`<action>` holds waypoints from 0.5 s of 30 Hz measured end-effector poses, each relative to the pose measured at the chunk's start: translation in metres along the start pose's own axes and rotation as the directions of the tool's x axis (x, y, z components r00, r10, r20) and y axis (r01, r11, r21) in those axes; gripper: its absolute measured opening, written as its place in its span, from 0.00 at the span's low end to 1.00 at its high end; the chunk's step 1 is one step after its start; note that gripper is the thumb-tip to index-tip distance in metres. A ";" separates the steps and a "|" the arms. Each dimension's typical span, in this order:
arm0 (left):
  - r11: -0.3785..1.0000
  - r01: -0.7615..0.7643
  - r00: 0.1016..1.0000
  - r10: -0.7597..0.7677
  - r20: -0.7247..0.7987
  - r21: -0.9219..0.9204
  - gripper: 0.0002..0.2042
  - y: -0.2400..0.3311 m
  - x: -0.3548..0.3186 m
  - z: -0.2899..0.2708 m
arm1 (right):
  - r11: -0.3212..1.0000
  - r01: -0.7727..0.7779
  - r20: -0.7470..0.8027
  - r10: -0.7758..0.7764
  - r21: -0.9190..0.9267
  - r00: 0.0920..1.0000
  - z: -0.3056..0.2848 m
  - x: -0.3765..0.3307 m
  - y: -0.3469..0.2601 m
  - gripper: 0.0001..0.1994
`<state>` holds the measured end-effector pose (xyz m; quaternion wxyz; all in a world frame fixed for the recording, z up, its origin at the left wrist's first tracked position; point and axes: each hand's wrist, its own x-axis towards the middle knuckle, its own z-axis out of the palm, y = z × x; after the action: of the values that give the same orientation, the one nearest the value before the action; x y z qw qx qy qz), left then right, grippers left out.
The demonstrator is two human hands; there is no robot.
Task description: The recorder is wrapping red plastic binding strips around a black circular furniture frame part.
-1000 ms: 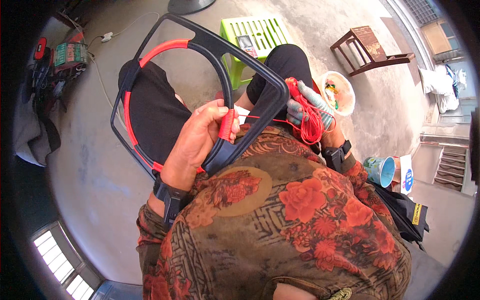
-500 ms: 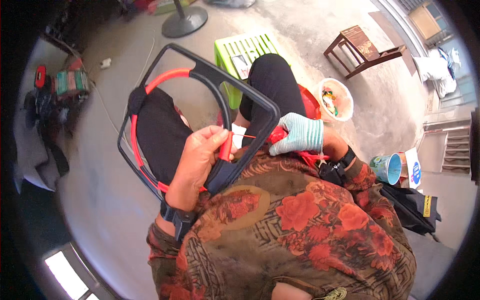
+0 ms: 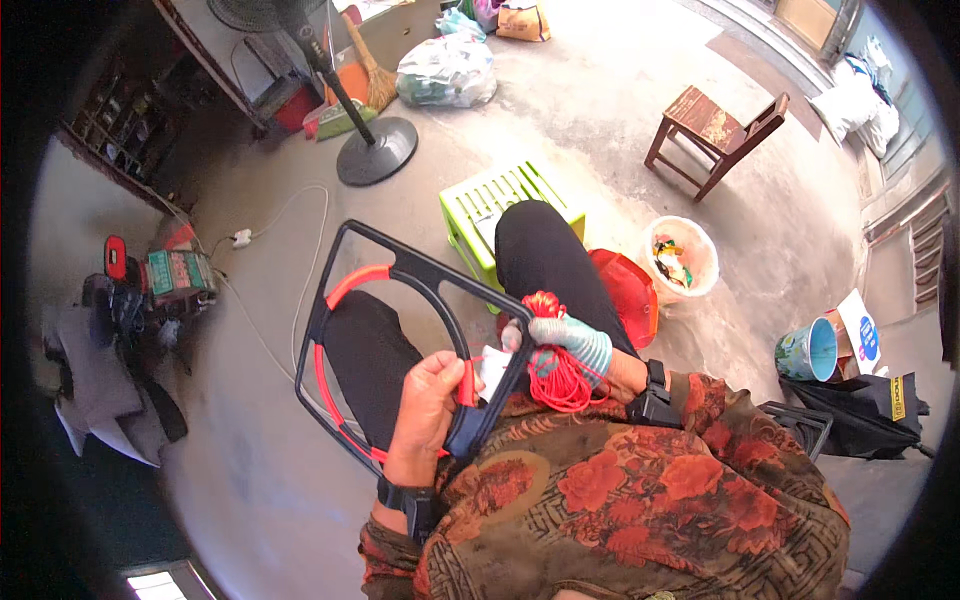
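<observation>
Concrete floor fills the frame around us, with a wooden chair (image 3: 715,125) at upper right and a green plastic stool (image 3: 492,205) above centre. Our left hand (image 3: 428,410) is clenched around the near edge of the black and red frame (image 3: 400,355) at centre. Just right, our gloved right hand (image 3: 570,345) grips a bundle of red string (image 3: 558,375).

Concrete floor (image 3: 600,130): fan base (image 3: 376,150), green crate (image 3: 490,200), wooden chair (image 3: 715,125), white bucket (image 3: 683,258), bags (image 3: 447,70).
</observation>
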<state>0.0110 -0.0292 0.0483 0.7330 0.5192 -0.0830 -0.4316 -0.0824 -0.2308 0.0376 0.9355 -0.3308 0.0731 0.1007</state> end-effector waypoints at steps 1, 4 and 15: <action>0.999 0.014 1.000 -0.014 0.011 -0.033 0.06 -0.001 0.001 -0.002 | 0.999 0.027 0.067 -0.024 -0.041 0.997 -0.003 0.004 -0.002 0.13; 0.935 0.002 0.979 0.071 -0.192 0.355 0.02 0.027 -0.007 0.015 | 0.943 0.041 -0.046 -0.059 -0.331 0.997 -0.005 0.008 -0.011 0.10; 0.870 -0.493 -0.121 -0.081 0.989 0.011 0.12 0.151 -0.090 0.072 | 0.983 -0.012 -0.105 -0.007 -0.183 0.994 -0.027 0.016 -0.002 0.09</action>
<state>-0.0033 -0.0006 0.2355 0.3720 0.1439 -0.7573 -0.5172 -0.0678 -0.2471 0.0151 0.8956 -0.4205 0.1133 0.0906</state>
